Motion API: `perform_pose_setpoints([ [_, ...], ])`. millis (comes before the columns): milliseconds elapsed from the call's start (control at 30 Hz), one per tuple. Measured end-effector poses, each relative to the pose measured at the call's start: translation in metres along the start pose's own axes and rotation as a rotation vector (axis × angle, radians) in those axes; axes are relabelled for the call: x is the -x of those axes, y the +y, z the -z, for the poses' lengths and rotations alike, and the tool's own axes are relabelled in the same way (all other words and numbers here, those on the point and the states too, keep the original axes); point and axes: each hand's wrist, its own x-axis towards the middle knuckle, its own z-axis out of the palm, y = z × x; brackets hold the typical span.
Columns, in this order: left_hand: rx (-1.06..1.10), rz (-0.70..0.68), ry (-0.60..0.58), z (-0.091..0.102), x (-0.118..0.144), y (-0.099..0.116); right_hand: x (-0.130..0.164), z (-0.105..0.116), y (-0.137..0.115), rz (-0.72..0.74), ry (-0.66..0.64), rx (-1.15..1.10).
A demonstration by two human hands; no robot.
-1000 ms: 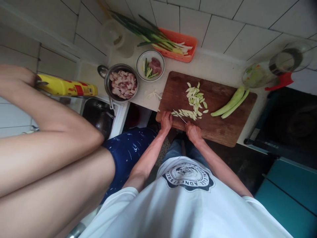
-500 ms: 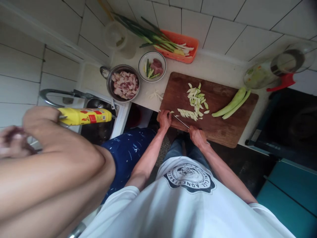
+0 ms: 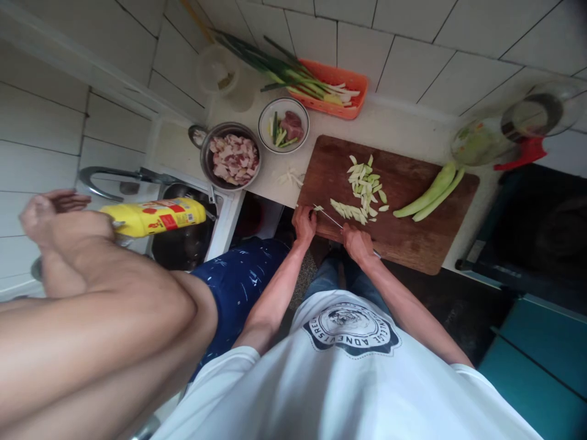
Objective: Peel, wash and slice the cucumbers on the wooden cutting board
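My right hand (image 3: 359, 243) is wrapped round the handle of a kitchen knife (image 3: 331, 219), its thin blade pointing left over the front edge of a wooden cutting board (image 3: 403, 244). At the board's front left corner, my left hand (image 3: 304, 223) has its fingers curled on a small pale green gourd piece (image 3: 318, 208), mostly hidden, close to the blade's tip. Cut gourd slices (image 3: 365, 189) lie in a loose pile and a short row beyond the knife. Two long gourd lengths (image 3: 428, 192) rest on the board's right side.
Left of the board stand a metal bowl of raw meat pieces (image 3: 235, 160), a plate (image 3: 306, 137) and an orange basket (image 3: 360, 82) with scallions. Another person's arm (image 3: 119, 275) with a yellow bottle (image 3: 153, 217) is over the sink (image 3: 181, 244). A stove (image 3: 541, 226) is at right.
My right hand and the knife have shifted slightly left towards my left hand. The other person's hand at far left has risen, and the yellow bottle has tilted a little.
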Motion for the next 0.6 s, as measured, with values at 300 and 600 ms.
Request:
perform_pose_setpoints([
  [300,-0.027,0.081,-0.101,0.006,-0.012,0.019,0.004,-0.009,0.011,-0.071,0.052,-0.119],
  [600,0.075,0.230,-0.247,-0.010,-0.048,0.063,0.005,-0.001,0.106,0.094,-0.027,-0.085],
])
